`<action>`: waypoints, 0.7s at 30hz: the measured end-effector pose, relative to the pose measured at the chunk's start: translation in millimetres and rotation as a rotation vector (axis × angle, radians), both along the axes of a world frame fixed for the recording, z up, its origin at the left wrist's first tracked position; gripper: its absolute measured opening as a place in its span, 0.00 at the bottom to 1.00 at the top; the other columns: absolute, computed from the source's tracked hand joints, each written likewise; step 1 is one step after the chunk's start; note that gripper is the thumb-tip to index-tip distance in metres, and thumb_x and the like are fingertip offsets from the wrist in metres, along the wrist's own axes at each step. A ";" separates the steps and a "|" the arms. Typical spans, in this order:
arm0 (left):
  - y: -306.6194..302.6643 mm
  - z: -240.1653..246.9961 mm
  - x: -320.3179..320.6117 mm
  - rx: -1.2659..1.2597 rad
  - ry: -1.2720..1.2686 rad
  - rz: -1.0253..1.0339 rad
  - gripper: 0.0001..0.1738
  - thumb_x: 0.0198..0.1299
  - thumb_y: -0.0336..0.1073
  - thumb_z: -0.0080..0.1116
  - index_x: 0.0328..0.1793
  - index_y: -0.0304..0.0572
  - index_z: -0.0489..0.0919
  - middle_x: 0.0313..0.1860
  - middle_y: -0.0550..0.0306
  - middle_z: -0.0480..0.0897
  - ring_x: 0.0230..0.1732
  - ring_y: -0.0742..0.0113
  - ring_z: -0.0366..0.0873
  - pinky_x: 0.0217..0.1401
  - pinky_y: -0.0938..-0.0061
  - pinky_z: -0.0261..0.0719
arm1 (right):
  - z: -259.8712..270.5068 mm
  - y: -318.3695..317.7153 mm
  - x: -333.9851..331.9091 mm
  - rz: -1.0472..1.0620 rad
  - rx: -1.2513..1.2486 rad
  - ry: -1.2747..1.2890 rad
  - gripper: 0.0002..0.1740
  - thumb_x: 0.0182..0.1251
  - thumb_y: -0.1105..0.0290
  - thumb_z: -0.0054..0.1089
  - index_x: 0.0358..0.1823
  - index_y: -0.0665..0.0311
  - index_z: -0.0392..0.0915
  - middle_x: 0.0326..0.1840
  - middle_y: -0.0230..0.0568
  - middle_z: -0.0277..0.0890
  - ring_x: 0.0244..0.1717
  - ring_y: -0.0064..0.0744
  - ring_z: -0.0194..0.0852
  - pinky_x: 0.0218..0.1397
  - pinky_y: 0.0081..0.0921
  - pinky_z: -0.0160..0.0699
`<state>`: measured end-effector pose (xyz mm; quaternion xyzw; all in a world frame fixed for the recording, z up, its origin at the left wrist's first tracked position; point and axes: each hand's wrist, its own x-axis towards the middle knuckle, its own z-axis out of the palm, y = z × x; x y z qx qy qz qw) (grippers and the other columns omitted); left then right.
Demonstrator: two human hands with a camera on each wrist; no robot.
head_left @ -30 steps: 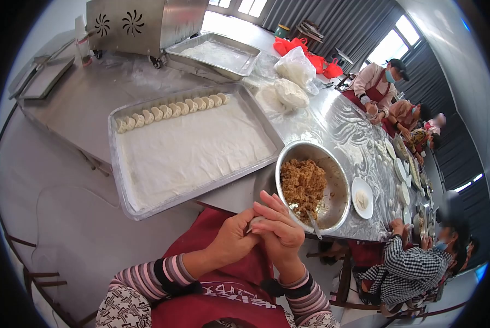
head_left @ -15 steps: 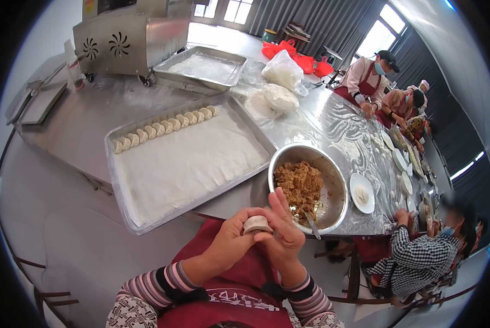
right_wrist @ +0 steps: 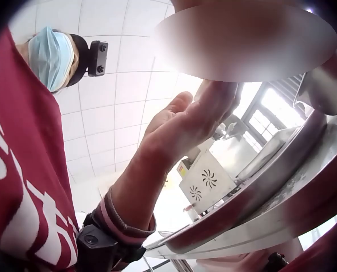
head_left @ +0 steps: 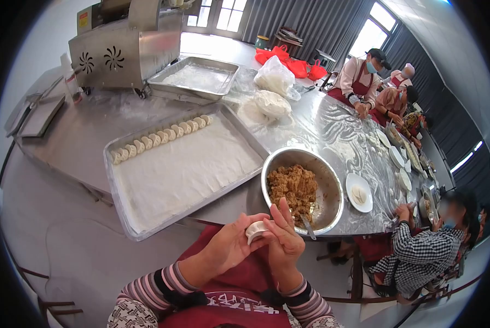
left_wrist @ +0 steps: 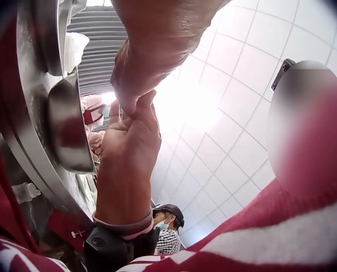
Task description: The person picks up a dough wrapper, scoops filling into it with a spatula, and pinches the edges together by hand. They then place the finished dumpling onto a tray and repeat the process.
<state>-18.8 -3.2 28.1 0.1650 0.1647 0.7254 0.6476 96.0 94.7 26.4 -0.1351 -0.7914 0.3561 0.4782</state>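
Observation:
In the head view a pale, folded dumpling (head_left: pixel 256 230) is held between both hands, low in front of the apron. My left hand (head_left: pixel 227 247) grips it from the left, fingers bent around its far side. From the right, my right hand (head_left: pixel 286 243) pinches its edge, the other fingers pointing up. Just beyond the hands stands a steel bowl (head_left: pixel 332 205) of brown filling (head_left: pixel 293 188), a spoon handle (head_left: pixel 309 227) leaning on its near rim. The dumpling is hidden in both wrist views, where the hands meet.
A paper-lined tray (head_left: pixel 184 169) with a row of dumplings (head_left: pixel 163 136) lies at the left. Dough (head_left: pixel 272 104) and a floured tray (head_left: pixel 195 76) sit farther back. A white plate (head_left: pixel 360 197) is right of the bowl. Other people (head_left: pixel 414 246) work along the table's right side.
The dumpling, mostly covered by the fingers a second ago, now shows between the hands. The right hand's fingers have straightened upward. The head view has shifted, with the bowl appearing farther left.

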 end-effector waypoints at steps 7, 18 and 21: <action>0.1 -3.0 -5.9 -0.016 -0.035 -0.050 0.39 0.71 0.61 0.35 0.70 0.30 0.61 0.60 0.52 0.74 0.63 0.65 0.71 0.69 0.69 0.65 | 1.3 2.8 1.8 0.132 -0.111 -0.024 0.15 0.53 0.75 0.68 0.45 0.65 0.84 0.59 0.49 0.76 0.71 0.47 0.61 0.70 0.36 0.64; 0.2 -7.2 -12.8 0.051 -0.091 -0.176 0.33 0.70 0.61 0.38 0.60 0.37 0.71 0.48 0.60 0.77 0.49 0.70 0.73 0.65 0.70 0.67 | 5.2 21.5 1.9 0.456 -0.134 -0.182 0.16 0.47 0.80 0.70 0.42 0.64 0.86 0.60 0.48 0.75 0.73 0.47 0.59 0.66 0.34 0.70; 1.2 -15.2 -19.2 0.068 -0.088 -0.246 0.33 0.69 0.61 0.39 0.61 0.37 0.70 0.48 0.60 0.77 0.50 0.69 0.73 0.64 0.69 0.68 | 20.0 16.5 -3.4 0.428 -0.162 -0.205 0.17 0.46 0.81 0.70 0.40 0.62 0.86 0.58 0.47 0.77 0.72 0.48 0.59 0.69 0.36 0.67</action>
